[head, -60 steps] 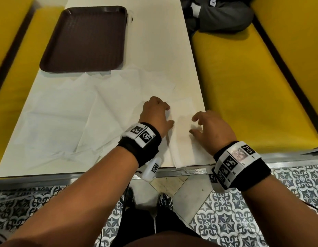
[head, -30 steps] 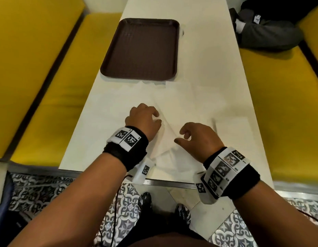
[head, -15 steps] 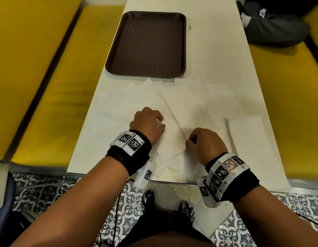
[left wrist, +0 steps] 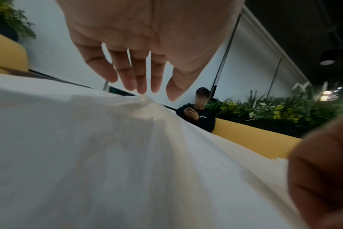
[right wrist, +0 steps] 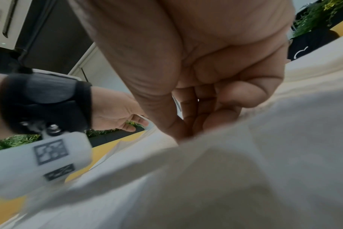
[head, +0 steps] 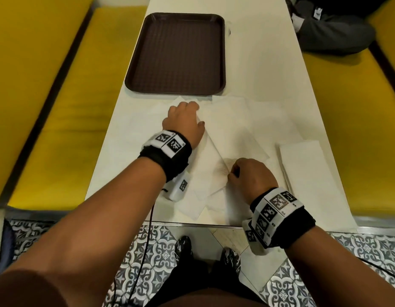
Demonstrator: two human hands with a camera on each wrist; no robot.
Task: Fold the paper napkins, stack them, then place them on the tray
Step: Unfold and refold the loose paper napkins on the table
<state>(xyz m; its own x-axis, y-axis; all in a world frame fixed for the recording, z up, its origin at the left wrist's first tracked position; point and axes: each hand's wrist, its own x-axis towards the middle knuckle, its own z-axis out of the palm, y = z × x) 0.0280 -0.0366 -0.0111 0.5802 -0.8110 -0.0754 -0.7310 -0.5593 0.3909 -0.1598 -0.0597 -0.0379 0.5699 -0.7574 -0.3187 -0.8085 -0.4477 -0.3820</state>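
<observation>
Several unfolded white napkins [head: 234,127] lie overlapping on the pale table [head: 265,63], just in front of the brown tray [head: 176,54], which holds nothing. One folded napkin [head: 302,165] lies at the right. My left hand [head: 190,107] reaches forward over the napkins near the tray. Its fingers [left wrist: 141,80] are straight and touch a raised napkin fold [left wrist: 145,99]. My right hand [head: 233,173] pinches a napkin near the front edge, and creases [head: 223,167] radiate from the pinch. In the right wrist view its thumb [right wrist: 166,120] and curled fingers close on the paper [right wrist: 206,155].
Yellow bench seats [head: 48,96] run along both sides of the table. A person in dark clothes [head: 333,25] sits at the far right end. The table's metal front edge [head: 192,224] is close to my wrists, with patterned floor tiles [head: 161,247] below.
Both hands left the folded napkin at the right and moved to the spread napkins. Since then the left hand has reached forward toward the tray, and the right hand has pinched a napkin.
</observation>
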